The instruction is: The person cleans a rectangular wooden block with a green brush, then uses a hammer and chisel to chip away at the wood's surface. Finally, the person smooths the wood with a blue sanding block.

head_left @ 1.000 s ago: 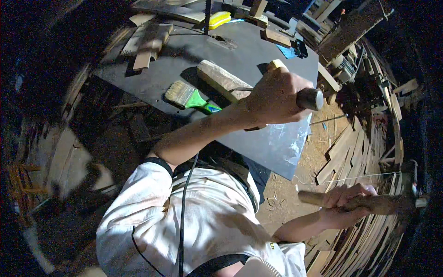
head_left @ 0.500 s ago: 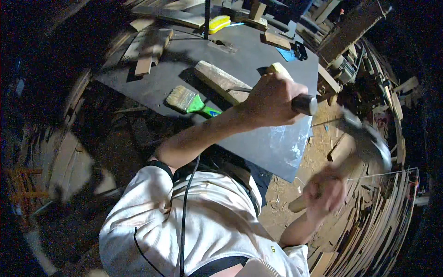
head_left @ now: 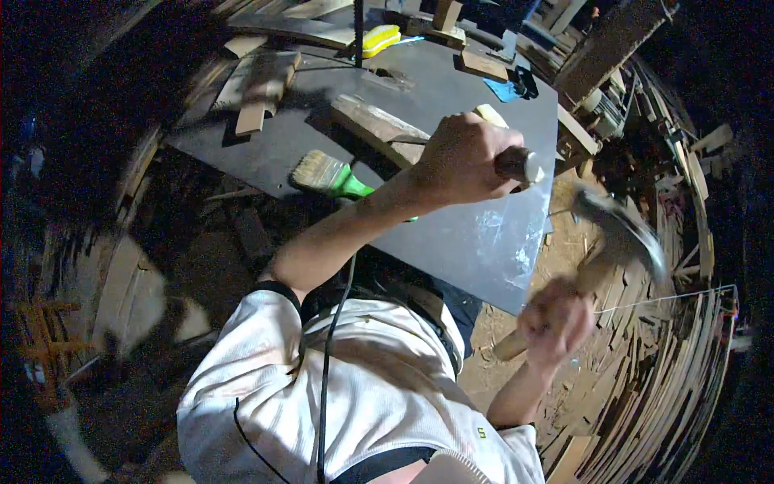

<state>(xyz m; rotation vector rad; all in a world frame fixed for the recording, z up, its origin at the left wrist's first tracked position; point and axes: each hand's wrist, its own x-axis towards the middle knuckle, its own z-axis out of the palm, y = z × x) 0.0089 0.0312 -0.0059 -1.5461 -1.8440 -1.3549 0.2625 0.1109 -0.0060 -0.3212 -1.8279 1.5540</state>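
Hammer (head_left: 617, 234) is held in the right hand's (head_left: 555, 321) closed grip; left hand (head_left: 463, 157) clenches a chisel handle (head_left: 518, 165).

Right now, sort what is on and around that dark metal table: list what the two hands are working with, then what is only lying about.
In hand:
- left hand gripping a round-ended tool handle
- right hand raising a wooden-handled steel hammer, blurred

Lying about:
- green-handled paintbrush
- long wooden block
- yellow scrubbing brush
- blue scrap
- dark metal table
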